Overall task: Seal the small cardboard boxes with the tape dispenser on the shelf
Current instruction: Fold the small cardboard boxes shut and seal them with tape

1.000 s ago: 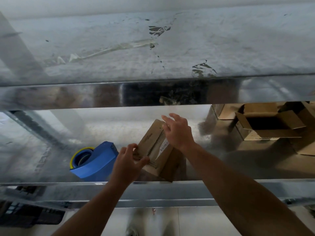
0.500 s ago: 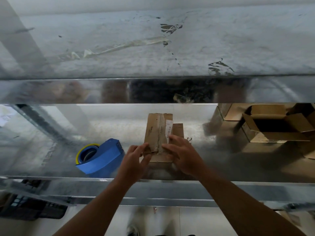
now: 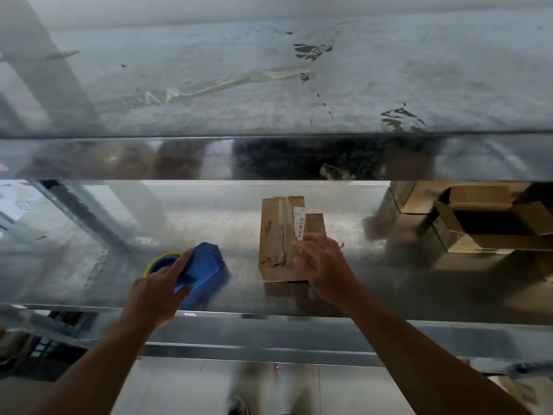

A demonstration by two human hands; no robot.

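I judge I'm fetching: right hand [image 3: 323,265] lies flat on the box [image 3: 276,235], left hand [image 3: 155,286] grips the tape dispenser [image 3: 209,265] to its left. Next: tape the seam.

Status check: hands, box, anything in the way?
Left hand grips tape dispenser. Right hand flat on small box, flaps closed. Nothing between them; open boxes off right.
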